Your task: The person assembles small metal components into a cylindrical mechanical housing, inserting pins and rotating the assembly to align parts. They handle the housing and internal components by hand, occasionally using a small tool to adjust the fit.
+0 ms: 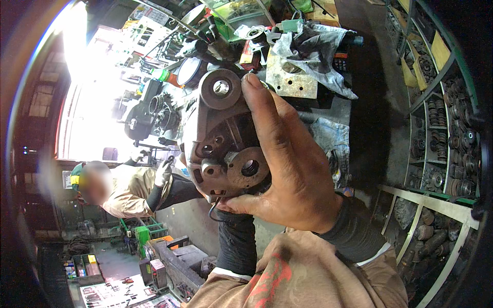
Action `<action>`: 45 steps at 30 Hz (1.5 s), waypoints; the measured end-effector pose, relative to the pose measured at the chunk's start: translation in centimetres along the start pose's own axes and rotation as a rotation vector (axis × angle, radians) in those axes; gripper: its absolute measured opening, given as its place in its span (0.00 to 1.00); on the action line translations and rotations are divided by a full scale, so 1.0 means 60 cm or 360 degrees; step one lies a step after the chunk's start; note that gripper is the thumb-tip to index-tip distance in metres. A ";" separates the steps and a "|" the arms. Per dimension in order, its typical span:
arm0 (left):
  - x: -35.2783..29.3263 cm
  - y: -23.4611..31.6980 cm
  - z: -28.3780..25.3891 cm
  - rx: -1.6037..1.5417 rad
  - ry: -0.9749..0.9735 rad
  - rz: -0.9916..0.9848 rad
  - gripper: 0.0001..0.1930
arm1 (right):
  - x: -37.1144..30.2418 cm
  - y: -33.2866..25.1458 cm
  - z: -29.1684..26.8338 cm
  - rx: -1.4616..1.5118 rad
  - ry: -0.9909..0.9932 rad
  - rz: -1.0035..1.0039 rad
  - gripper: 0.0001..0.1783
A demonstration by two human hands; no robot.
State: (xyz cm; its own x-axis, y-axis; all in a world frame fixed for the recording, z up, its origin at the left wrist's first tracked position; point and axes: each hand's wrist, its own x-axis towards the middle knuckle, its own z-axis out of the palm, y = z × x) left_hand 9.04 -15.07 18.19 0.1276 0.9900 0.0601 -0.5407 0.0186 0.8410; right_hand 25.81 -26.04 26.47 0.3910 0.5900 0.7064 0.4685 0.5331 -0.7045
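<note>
A dark cast metal housing [215, 138], which looks like part of a starter motor, is held up close in front of me. A round bored boss tops it, and a second threaded round boss sits at its lower right. My right hand [292, 159] is closed around its right side, with fingers stretched up along the edge and the thumb at the bottom. A thin black wire loop [211, 211] hangs below. My left hand [182, 154] supports it from behind. Most of that hand is hidden, with a little skin showing at the left edge.
Behind the housing is a cluttered workbench with a holed metal block [292, 77], grey rags [318, 56] and a white-faced round part [190, 71]. A co-worker [136, 190] stands at left. Shelves of metal parts [436, 128] line the right. A grey toolbox [179, 262] is lower left.
</note>
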 end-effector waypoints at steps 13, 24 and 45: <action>-0.006 0.007 -0.003 0.0041 -0.0032 0.0061 0.33 | -0.002 -0.002 -0.009 -0.0012 -0.0095 0.0062 0.88; -0.028 0.018 -0.008 0.0286 -0.0033 0.0095 0.33 | -0.019 0.049 -0.024 0.0526 -0.0213 0.0042 0.74; -0.035 0.040 0.094 -0.0148 -0.0413 -0.0173 0.36 | -0.072 0.069 -0.078 0.0629 -0.0130 0.0609 0.67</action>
State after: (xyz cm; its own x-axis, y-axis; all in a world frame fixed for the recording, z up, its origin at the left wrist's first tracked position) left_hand 12.15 -17.91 23.10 0.3907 0.9130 0.1176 -0.5843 0.1473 0.7981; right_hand 29.75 -29.20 20.79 0.4051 0.8229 0.3985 -0.0342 0.4492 -0.8928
